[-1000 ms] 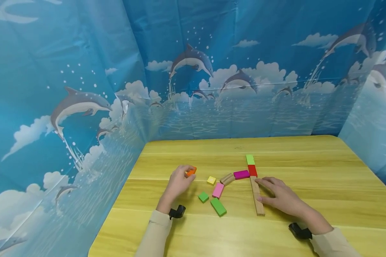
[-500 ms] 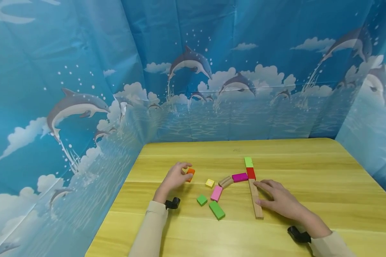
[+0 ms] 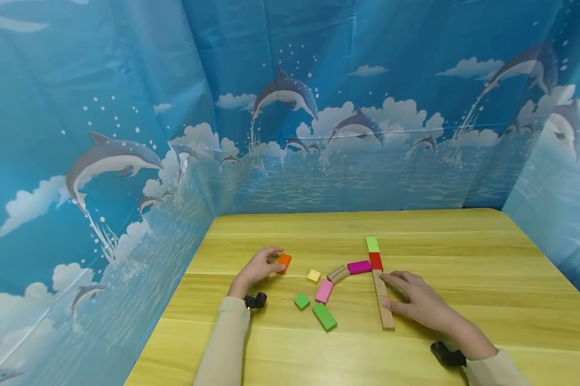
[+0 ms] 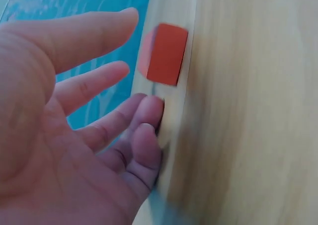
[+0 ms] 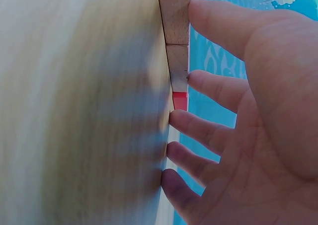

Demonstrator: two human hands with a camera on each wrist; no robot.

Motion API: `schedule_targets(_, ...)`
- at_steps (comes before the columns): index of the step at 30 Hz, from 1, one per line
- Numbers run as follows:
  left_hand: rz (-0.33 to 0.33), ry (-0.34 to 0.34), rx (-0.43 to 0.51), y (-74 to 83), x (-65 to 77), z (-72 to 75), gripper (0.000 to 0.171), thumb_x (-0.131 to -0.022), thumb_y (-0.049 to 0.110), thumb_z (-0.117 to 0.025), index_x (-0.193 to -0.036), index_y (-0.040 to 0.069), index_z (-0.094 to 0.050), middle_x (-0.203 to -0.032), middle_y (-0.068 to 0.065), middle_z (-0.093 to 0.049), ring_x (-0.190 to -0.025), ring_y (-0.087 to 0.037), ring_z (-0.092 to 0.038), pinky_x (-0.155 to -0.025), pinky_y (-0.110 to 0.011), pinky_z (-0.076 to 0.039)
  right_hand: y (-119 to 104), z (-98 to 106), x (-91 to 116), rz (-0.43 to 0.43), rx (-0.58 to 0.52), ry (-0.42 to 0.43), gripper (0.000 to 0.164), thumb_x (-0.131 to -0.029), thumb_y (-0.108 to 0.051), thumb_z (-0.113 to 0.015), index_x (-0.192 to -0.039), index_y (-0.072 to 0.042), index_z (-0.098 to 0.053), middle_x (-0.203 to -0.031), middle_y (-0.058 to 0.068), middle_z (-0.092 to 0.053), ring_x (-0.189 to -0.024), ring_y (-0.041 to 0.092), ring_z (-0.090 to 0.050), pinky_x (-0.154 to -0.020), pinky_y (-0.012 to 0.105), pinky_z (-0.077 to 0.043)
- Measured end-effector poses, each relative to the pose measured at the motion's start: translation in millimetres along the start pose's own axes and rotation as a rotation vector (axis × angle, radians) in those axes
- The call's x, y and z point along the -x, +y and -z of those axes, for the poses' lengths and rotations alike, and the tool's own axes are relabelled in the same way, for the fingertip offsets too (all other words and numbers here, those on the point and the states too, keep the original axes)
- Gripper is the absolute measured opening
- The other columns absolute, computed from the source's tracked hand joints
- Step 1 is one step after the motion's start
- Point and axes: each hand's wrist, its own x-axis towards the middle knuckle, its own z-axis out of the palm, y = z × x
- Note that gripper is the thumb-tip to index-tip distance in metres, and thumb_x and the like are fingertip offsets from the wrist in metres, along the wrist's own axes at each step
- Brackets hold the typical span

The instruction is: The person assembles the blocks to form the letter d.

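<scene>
On the table's left part lies an orange block [image 3: 284, 263], also seen as an orange-red block [image 4: 169, 54] in the left wrist view. Beside it is my left hand [image 3: 259, 269], thumb and fingers parted and holding nothing. A row runs away from me: plain wooden blocks [image 3: 382, 300], a red block [image 3: 375, 261] and a light green block [image 3: 372, 244]. My right hand [image 3: 422, 301] lies along its right side. In the right wrist view, the thumb and index fingertips appear to touch the plain wooden blocks [image 5: 175, 19]; the fingers are spread.
A magenta block [image 3: 359, 267], a grooved wooden block [image 3: 338, 274] and a pink block [image 3: 324, 291] curve left from the row. Near them lie a yellow block [image 3: 314, 276], a small green block [image 3: 302, 302] and a longer green block [image 3: 324, 317]. A dolphin-print curtain [image 3: 290, 161] stands behind the table.
My left hand has let go of the orange block and drawn slightly left, leaving it on the table. The right hand stays beside the row. The head view has shifted a little.
</scene>
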Motion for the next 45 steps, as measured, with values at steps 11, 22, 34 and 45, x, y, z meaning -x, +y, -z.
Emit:
schedule_targets(11, 0.017, -0.121, -0.012, -1.8, -7.7, 9.9, 0.064, -0.094, 0.024, -0.074, -0.151, 0.012, -0.047, -0.147, -0.014, -0.045, -0.125, -0.036, -0.049, -0.099, -0.050, -0.045, -0.4, -1.3, 2.0, 0.002, -0.012, -0.003, 0.069, -0.093, -0.053, -0.067, -0.151, -0.018, -0.049, -0.142, 0.014, -0.050, -0.130, 0.043, -0.043, -0.094, 0.068, -0.040)
schedule_targets(22, 0.053, -0.150, -0.036, 1.0, -15.4, 9.7, 0.059, -0.089, 0.011, -0.077, -0.144, 0.010, -0.055, -0.142, -0.017, -0.047, -0.117, -0.032, -0.053, -0.094, -0.045, -0.048, -0.7, 1.4, 2.4, 0.027, 0.015, 0.008, 0.070, -0.093, -0.051, -0.068, -0.151, -0.015, -0.049, -0.141, 0.017, -0.050, -0.129, 0.044, -0.044, -0.094, 0.067, -0.040)
schedule_targets(34, 0.096, -0.075, 0.006, 5.4, -11.0, 7.4, 0.053, -0.086, 0.008, -0.079, -0.135, 0.018, -0.060, -0.137, -0.014, -0.048, -0.111, -0.030, -0.052, -0.089, -0.044, -0.048, 0.7, -0.7, 1.4, 0.027, 0.019, 0.009, 0.070, -0.093, -0.051, -0.068, -0.151, -0.016, -0.049, -0.143, 0.017, -0.048, -0.130, 0.044, -0.043, -0.096, 0.068, -0.039)
schedule_targets(45, 0.046, 0.006, 0.104, 1.2, -5.6, 0.0, 0.055, -0.082, 0.003, -0.082, -0.130, 0.017, -0.058, -0.115, -0.013, -0.056, -0.096, -0.029, -0.056, -0.081, -0.040, -0.049, 0.8, -1.2, 2.6, 0.023, 0.018, 0.005, 0.071, -0.094, -0.053, -0.066, -0.151, -0.016, -0.049, -0.141, 0.016, -0.050, -0.129, 0.044, -0.044, -0.094, 0.067, -0.040)
